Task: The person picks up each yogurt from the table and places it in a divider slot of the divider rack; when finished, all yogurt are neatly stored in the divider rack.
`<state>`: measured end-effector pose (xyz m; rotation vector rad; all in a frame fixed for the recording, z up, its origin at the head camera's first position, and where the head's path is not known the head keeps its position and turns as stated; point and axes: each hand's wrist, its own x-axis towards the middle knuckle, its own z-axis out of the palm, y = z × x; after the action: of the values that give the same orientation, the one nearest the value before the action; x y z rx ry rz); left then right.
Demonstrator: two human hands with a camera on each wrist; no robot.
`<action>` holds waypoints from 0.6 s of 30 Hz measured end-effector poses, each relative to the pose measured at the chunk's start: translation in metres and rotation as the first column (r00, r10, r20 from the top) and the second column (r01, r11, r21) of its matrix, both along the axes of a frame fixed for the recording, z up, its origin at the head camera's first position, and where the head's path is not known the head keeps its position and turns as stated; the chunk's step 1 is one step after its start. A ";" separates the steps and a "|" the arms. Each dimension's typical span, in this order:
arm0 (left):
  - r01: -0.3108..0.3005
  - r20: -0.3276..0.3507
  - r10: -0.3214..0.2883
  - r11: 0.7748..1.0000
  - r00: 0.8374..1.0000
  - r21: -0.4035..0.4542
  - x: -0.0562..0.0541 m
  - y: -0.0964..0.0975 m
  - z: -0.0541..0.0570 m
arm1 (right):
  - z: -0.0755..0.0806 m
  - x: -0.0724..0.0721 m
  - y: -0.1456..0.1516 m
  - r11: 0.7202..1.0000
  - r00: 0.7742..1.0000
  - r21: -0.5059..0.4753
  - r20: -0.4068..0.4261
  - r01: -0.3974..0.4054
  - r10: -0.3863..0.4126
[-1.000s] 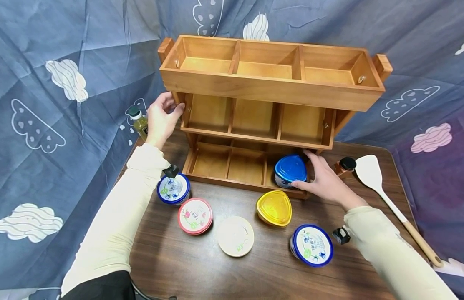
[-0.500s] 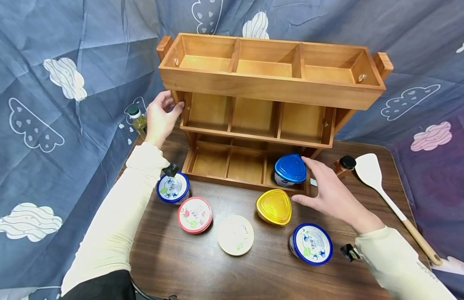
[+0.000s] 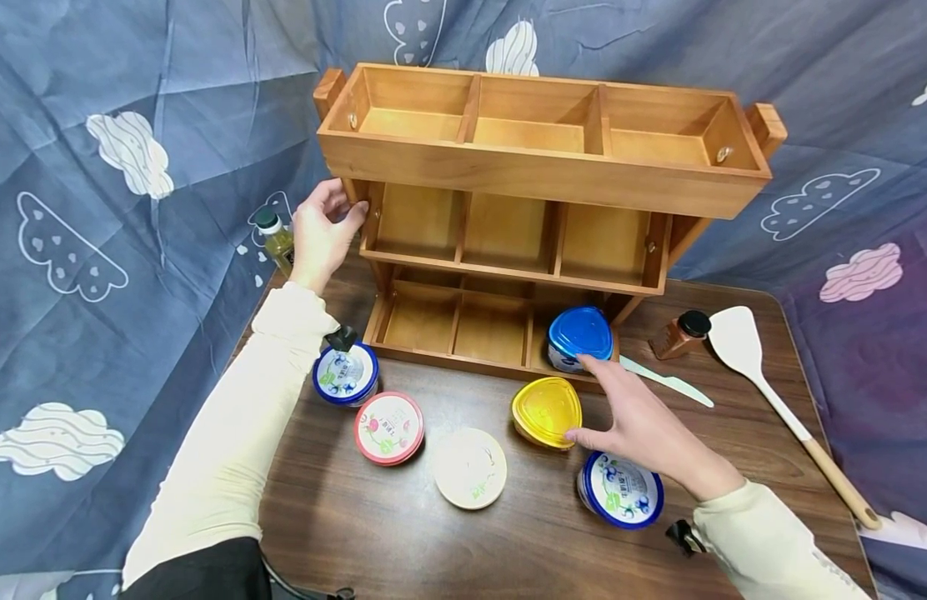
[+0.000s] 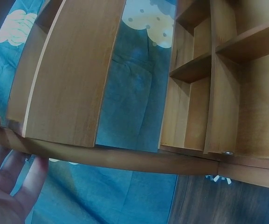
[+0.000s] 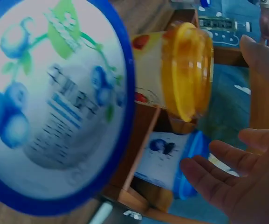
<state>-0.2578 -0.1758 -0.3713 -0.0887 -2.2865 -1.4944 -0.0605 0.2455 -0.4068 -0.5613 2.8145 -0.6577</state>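
Observation:
A three-tier wooden rack (image 3: 508,177) with divided compartments stands at the back of the table. My left hand (image 3: 323,229) grips its left side post (image 4: 111,157), thumb and fingers on opposite sides. A tub with a blue lid (image 3: 579,332) sits in the bottom tier's right compartment. My right hand (image 3: 643,421) hovers with parted fingers, thumb tip at the edge of a yellow-lidded tub (image 3: 546,410) in front of the rack. In the right wrist view the yellow lid (image 5: 186,72) shows apart from the fingers. Beneath the right hand, a round blueberry tub (image 3: 623,492) is partly covered.
Left of the yellow tub stand a cream-lidded tub (image 3: 471,469), a red-rimmed tub (image 3: 389,428) and another blueberry tub (image 3: 346,375). On the right lie a pale knife (image 3: 669,381), a black-capped jar (image 3: 679,335) and a white spatula (image 3: 771,387). A green-capped bottle (image 3: 276,237) is behind my left hand.
My right hand has let go of the blue-lidded tub, leaving it in the compartment, and moved toward the front to the yellow-lidded tub. My left hand stays on the rack.

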 end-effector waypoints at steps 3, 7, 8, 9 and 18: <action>-0.001 0.006 0.001 1.000 1.000 0.000 0.000 0.000 0.000 | -0.008 0.001 -0.001 1.000 1.000 -0.009 0.028 0.015 -0.014; 0.004 0.011 -0.004 1.000 1.000 0.004 0.000 -0.001 0.000 | -0.019 0.001 -0.004 1.000 0.999 -0.017 0.045 0.009 -0.008; 0.005 0.010 -0.005 1.000 1.000 0.006 -0.001 -0.001 0.000 | -0.021 0.001 -0.005 1.000 0.999 -0.015 0.045 0.006 -0.005; 0.006 0.008 -0.006 1.000 1.000 0.008 -0.001 -0.001 0.000 | -0.023 0.001 -0.005 1.000 0.999 -0.015 0.047 0.004 -0.003; 0.006 0.002 -0.006 1.000 1.000 0.008 -0.001 -0.001 -0.001 | -0.034 0.000 -0.010 1.000 0.998 -0.013 0.066 -0.003 0.004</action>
<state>-0.2586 -0.1766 -0.3722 -0.0920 -2.2831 -1.5077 -0.0606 0.2353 -0.4405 -0.5369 2.7490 -0.6815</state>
